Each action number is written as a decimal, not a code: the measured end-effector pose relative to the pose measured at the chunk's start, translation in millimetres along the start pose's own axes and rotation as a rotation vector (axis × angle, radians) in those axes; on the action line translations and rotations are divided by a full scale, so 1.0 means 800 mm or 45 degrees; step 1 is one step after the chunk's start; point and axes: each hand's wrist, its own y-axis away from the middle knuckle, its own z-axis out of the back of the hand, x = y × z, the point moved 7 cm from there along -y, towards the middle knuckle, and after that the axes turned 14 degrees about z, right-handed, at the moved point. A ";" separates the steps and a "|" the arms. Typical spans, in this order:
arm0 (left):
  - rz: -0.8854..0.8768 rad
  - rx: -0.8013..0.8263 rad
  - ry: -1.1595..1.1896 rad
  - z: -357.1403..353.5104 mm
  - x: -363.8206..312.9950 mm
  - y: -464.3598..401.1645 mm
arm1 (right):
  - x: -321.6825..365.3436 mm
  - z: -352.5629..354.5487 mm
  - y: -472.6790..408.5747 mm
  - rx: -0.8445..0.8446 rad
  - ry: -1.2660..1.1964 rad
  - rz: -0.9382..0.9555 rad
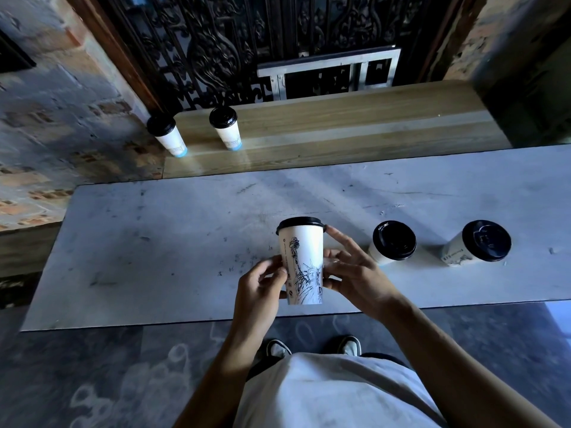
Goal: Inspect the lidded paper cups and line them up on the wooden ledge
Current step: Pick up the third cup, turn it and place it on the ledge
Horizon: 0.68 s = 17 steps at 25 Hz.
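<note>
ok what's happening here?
A person holds a lidded cup upright in both hands, left hand and right hand, over the marble table, looking it over. Two cups wait on the table. Two more stand on the wooden ledge.

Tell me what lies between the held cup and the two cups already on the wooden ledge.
Head view: only bare marble tabletop and the front strip of the wooden ledge separate the held cup from the ledge cups.
</note>
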 end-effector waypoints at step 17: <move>0.023 -0.033 -0.033 0.016 0.013 -0.013 | -0.022 -0.009 -0.004 0.060 0.329 -0.095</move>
